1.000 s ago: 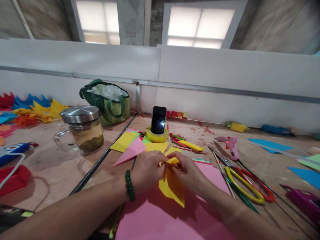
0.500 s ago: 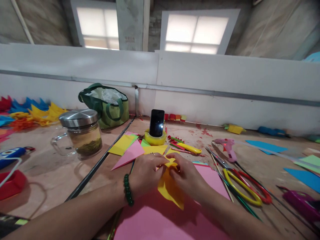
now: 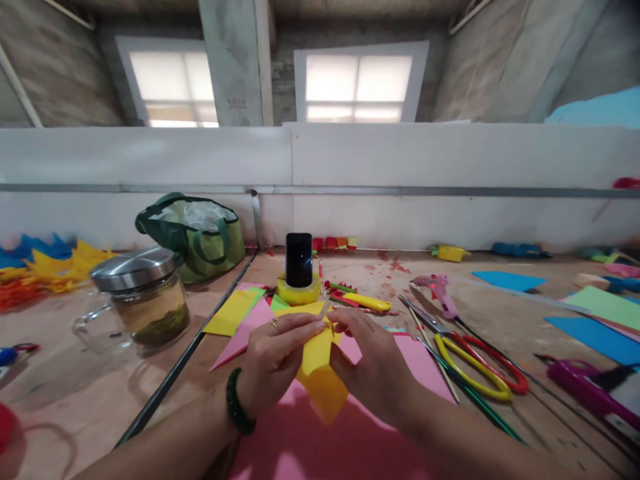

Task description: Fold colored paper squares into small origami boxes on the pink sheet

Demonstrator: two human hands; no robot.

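A folded piece of yellow paper point(image 3: 324, 373) is between my two hands, over a large pink paper sheet point(image 3: 340, 440). My left hand point(image 3: 280, 347), with a ring and a green bead bracelet point(image 3: 239, 403), is closed on its left side near the top. My right hand point(image 3: 373, 363) pinches the upper right edge, with fingertips close to those of the left. The lower end of the yellow paper points down towards me. Just beyond the hands lie yellow and pink paper pieces point(image 3: 247, 327), and a phone point(image 3: 299, 260) stands in a roll of yellow tape point(image 3: 299, 291).
Left of the hands stand a lidded glass tea mug point(image 3: 150, 313) and a green bag point(image 3: 210, 250). Scissors point(image 3: 470, 353), a pink glue gun point(image 3: 440, 293) and a yellow cutter knife point(image 3: 367, 302) lie to the right. Farther right are a purple tool point(image 3: 585, 393) and blue paper point(image 3: 595, 340).
The yellow paper has turned, showing a broader folded face. My left fingers have straightened along its top. The camera view has shifted slightly up and to the right.
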